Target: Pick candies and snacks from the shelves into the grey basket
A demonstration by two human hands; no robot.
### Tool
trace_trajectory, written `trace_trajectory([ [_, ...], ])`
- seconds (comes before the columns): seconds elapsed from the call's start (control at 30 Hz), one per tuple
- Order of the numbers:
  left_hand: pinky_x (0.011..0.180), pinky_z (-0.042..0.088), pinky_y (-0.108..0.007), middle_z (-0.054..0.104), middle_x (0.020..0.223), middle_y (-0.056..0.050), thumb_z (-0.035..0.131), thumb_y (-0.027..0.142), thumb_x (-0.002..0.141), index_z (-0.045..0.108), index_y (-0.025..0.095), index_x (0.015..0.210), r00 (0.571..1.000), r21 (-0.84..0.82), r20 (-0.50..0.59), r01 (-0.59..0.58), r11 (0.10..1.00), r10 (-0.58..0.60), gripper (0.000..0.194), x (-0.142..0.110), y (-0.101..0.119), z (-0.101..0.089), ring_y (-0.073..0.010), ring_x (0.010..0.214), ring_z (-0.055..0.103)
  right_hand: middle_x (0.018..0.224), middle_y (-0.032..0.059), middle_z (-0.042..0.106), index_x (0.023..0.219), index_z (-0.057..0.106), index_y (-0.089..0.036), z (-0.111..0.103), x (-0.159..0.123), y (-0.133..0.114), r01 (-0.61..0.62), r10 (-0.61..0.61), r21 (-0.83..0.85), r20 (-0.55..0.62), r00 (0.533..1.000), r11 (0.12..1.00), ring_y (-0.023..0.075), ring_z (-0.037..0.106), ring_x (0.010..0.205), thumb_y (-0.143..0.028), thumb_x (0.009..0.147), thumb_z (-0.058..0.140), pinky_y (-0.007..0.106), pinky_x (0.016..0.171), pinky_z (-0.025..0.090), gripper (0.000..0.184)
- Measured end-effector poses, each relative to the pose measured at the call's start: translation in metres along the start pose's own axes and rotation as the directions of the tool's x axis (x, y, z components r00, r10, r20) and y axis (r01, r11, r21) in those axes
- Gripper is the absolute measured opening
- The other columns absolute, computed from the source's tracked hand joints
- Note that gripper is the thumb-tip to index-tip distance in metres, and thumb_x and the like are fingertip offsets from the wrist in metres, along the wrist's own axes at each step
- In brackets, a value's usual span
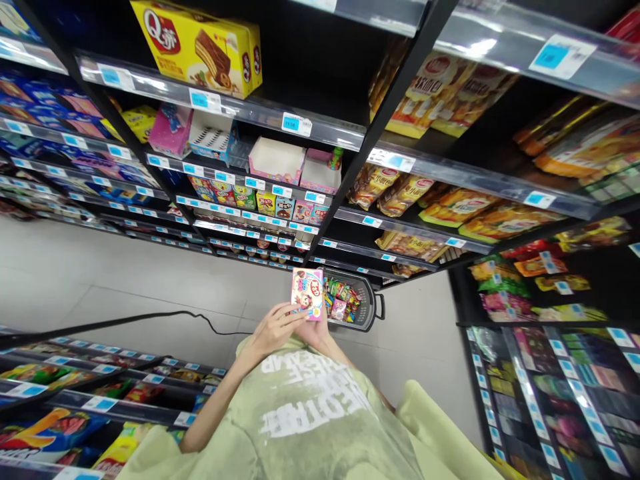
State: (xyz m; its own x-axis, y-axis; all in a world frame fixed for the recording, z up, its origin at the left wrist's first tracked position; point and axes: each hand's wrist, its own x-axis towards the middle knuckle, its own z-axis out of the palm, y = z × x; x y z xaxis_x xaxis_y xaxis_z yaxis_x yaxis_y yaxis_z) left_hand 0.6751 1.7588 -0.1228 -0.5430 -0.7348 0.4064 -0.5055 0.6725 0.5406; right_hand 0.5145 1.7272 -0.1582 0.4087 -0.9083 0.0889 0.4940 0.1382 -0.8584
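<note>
A small pink-and-white snack box (307, 293) with cartoon pictures is held upright in front of my body, its printed face towards me. My left hand (277, 328) lays its fingers across the box's lower left front. My right hand (316, 328) grips the same box from below and behind; most of its fingers are hidden. Just right of the box, a dark grey shopping basket (367, 303) is on the floor against the shelf foot. Several colourful packs lie inside it, among them a pink packet (339, 309).
Ahead stands a black shelf rack with small snack boxes (285, 205), open display trays (277, 160) and a yellow cake box (200, 50). Bread bags (430, 87) fill shelves at right. More racks stand behind left and far right. A black cable (195, 313) crosses above the tiled floor (165, 280).
</note>
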Motion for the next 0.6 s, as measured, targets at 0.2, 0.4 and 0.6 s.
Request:
trace_trajectory([
  [0.2,0.114,0.037,-0.051,0.067,0.129,-0.007,0.051,0.012,0.094,0.059,0.029,0.135,0.999,0.045,-0.034,-0.023,0.999,0.024,0.045,-0.006,-0.007,0.004,-0.0237,0.133,0.051,0.097,0.0111,0.067,0.106,0.066,-0.015,0.006,-0.001,-0.008,-0.231,0.334,0.476,-0.143,0.931,0.848,0.0189,0.062,0.085,-0.07,0.085,0.049,0.031,0.075,0.057,0.061],
  [0.4,0.104,0.045,-0.046,0.068,0.124,-0.008,0.059,0.019,0.092,0.062,0.028,0.13,0.985,0.145,-0.175,0.023,0.989,0.003,0.039,-0.011,-0.013,0.005,-0.0243,0.12,0.059,0.119,0.0125,0.063,0.112,0.063,-0.015,0.0,0.001,0.006,-0.246,0.329,0.498,-0.084,0.941,0.831,0.0216,0.062,0.103,-0.063,0.075,0.068,0.034,0.089,0.054,0.061],
  [0.6,0.097,0.051,-0.044,0.063,0.122,-0.011,0.067,0.028,0.086,0.063,0.027,0.126,0.962,0.109,-0.237,0.166,0.98,-0.136,0.04,-0.015,-0.01,0.006,-0.0273,0.116,0.059,0.11,0.0051,0.065,0.107,0.06,-0.023,-0.001,0.007,0.028,-0.144,0.198,0.296,-0.162,0.967,0.944,0.0186,0.064,0.094,-0.041,0.064,0.084,0.033,0.087,0.053,0.053],
])
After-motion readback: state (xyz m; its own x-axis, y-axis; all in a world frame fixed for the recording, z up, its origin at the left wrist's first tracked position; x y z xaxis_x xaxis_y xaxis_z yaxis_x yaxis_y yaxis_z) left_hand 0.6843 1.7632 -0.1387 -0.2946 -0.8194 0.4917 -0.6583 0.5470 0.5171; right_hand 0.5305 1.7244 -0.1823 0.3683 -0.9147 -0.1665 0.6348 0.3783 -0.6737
